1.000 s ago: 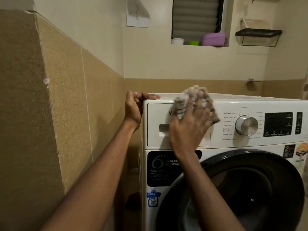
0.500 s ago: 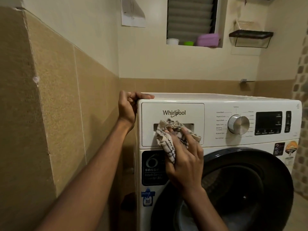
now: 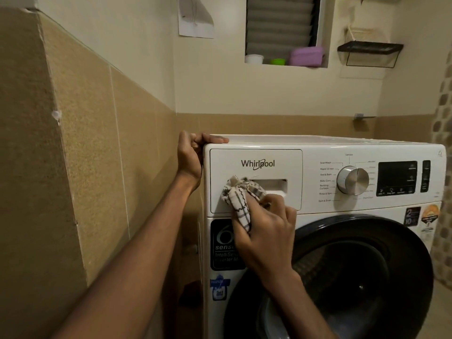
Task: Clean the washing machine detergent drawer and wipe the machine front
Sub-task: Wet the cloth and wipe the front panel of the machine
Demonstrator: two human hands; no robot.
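A white front-load washing machine (image 3: 318,145) fills the lower right. Its detergent drawer (image 3: 276,160) is closed, with a recessed handle slot in its front. My right hand (image 3: 266,231) grips a bunched white checked cloth (image 3: 238,199) and holds it against the lower left of the drawer front, at the left end of the slot. My left hand (image 3: 192,157) grips the machine's top left corner, thumb lying on the top panel and fingers curled round the side.
A tan tiled wall (image 3: 85,155) stands close on the left, leaving a narrow gap beside the machine. The dark round door (image 3: 367,277) sits below the panel, with a silver dial (image 3: 352,180) and display (image 3: 396,178) to the right. A wall shelf (image 3: 369,48) hangs above.
My right hand with the cloth came down from the drawer's top right to its lower left, by the handle slot. The left hand stayed on the corner.
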